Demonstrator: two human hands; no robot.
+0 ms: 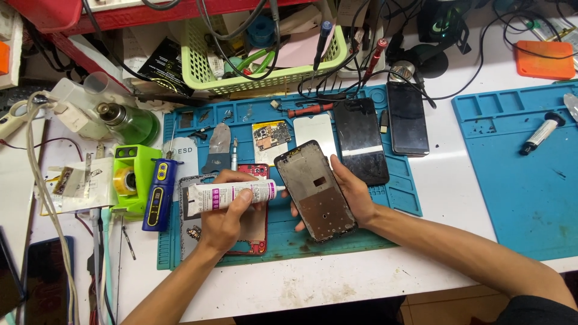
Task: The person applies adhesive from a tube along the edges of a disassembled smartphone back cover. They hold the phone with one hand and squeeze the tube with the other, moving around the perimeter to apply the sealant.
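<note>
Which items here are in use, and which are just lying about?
In use: glue tube in left hand; phone frame in right hand; red phone shell beneath.
Lying about: green basket, black phone, orange case, blue tool.

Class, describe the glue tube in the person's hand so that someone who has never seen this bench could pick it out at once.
Start at the teal work mat in the middle of the white bench. Over its left half the left hand holds a white glue tube lying sideways, its nozzle toward the phone frame in the right hand. Its pink tip sets it apart from the black-capped tube on the other mat.
</note>
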